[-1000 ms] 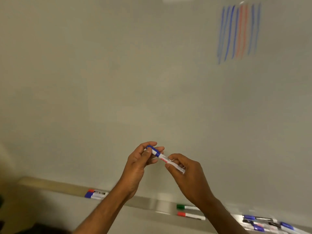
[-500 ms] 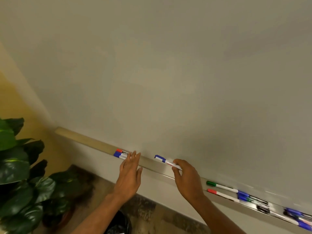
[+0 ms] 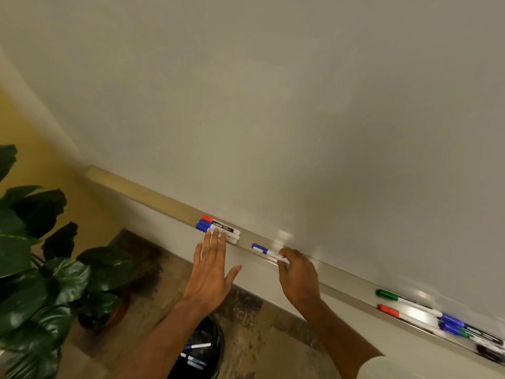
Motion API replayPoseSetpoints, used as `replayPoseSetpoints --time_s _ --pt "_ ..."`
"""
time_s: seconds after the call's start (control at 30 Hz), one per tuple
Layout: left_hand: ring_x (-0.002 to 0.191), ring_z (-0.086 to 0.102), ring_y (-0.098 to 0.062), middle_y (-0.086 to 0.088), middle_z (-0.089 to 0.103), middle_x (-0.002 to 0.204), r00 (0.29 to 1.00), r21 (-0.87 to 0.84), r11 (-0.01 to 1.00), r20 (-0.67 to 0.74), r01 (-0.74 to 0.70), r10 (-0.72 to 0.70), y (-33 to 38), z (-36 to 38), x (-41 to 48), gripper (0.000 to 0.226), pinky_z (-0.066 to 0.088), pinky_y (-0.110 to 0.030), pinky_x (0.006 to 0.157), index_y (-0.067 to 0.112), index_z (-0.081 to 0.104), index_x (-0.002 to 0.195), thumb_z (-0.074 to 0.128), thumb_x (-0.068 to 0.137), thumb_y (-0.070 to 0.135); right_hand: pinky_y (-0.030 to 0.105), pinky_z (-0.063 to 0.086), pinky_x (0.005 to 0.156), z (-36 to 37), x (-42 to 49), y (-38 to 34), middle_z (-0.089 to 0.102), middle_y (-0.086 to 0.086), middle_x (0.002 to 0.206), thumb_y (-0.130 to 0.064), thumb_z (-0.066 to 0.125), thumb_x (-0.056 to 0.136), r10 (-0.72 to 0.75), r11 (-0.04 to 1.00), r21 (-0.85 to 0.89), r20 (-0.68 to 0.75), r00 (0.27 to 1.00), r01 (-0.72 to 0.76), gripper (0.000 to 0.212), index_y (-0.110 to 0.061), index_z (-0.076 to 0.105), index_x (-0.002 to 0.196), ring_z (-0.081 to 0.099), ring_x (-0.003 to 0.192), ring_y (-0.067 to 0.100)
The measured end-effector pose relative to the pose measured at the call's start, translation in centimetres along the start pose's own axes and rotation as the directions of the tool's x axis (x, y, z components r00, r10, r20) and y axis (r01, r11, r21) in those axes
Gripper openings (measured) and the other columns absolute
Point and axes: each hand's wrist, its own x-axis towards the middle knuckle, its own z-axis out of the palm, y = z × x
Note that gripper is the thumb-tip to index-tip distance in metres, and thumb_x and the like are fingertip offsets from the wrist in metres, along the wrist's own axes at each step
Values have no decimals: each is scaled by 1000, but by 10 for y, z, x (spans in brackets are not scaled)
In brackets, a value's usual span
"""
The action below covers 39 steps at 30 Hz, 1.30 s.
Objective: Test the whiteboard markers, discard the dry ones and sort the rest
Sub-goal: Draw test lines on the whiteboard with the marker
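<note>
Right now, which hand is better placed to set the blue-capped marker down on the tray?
Probably the right hand: it grips the blue-capped marker right by the tray. The left hand is open, fingertips at the marker group.

tray (image 3: 355,286), far right: marker pile (image 3: 461,328) is motion-smeared and clipped at the edge of view, count unreadable (blue, green and black streaks at best). The right hand (image 3: 299,280) covers the back end of the blue-capped marker (image 3: 266,251). The left hand (image 3: 209,277) overlaps the 3-marker group (image 3: 218,227) with its fingertips; label print too small to read. The bin (image 3: 210,348) is partly behind the left forearm and cut off at the bottom. The plant (image 3: 32,269) is clipped at left.
</note>
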Motion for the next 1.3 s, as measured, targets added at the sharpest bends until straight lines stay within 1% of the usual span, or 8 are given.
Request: replayPoseSetpoints --time_s 0.13,0.27,0.5,0.6,0.93,1.07,1.2,1.3 --pt "147 -39 -14 -1 -36 162 1000 -19 1000 -13 -15 15 -9 9 9 87 -24 -36 121 20 -23 156 29 102 65 39 54 94 22 14 -2 70 3 112 -20 59 99 6 1000 -22 -4 1000 -6 23 -16 67 121 65 99 22" --pt "149 -36 -12 -1 -30 165 1000 -3 1000 -19 -22 22 -14 21 18 87 -32 -30 116 20 -19 159 14 97 71 35 48 98 39 24 -3 69 2 115 -21 56 100 20 997 -69 11 1000 -19 25 -19 65 124 62 103 20" --pt "155 -20 -20 -2 -19 168 1000 -47 999 -19 -16 15 -21 36 23 90 -18 -38 121 22 -13 159 -7 89 79 33 39 106 59 35 -3 63 2 130 -24 54 101 17 991 -136 113 993 -2 28 -20 62 128 54 119 22" --pt "157 -5 -24 -4 -6 170 999 -69 997 -38 -16 14 -22 38 23 88 -4 -44 124 20 -4 161 -4 93 77 32 33 110 61 40 -3 58 2 137 -25 55 101 17 984 -179 157 987 11 32 -21 59 133 49 125 22" --pt "157 -6 -23 -5 -2 169 999 -109 993 -37 -42 38 -18 42 20 88 -6 -42 124 19 0 160 -4 94 76 36 27 115 64 46 0 50 0 143 -26 48 104 -38 969 -233 174 984 78 35 -24 54 138 40 133 22" --pt "156 -11 -19 -3 -5 169 997 -94 994 -42 -62 58 -17 41 18 85 -9 -40 124 19 -1 160 -4 95 74 40 29 114 66 38 2 54 3 141 -25 50 103 -54 978 -192 127 990 78 34 -21 57 136 43 133 26" --pt "157 -12 -18 -2 -7 170 997 -80 995 -39 -63 60 -7 42 20 83 -8 -40 126 20 2 163 -1 98 73 48 46 101 65 23 13 67 7 122 -24 60 97 -81 994 -82 -89 993 74 25 -15 68 120 60 116 32" --pt "158 -12 -17 -3 -3 172 993 -84 991 -53 -107 103 8 39 19 76 -17 -33 125 21 5 164 12 103 66 50 50 98 51 9 20 68 5 121 -31 54 98 -97 995 -56 -193 976 88 29 -16 67 119 61 116 30"
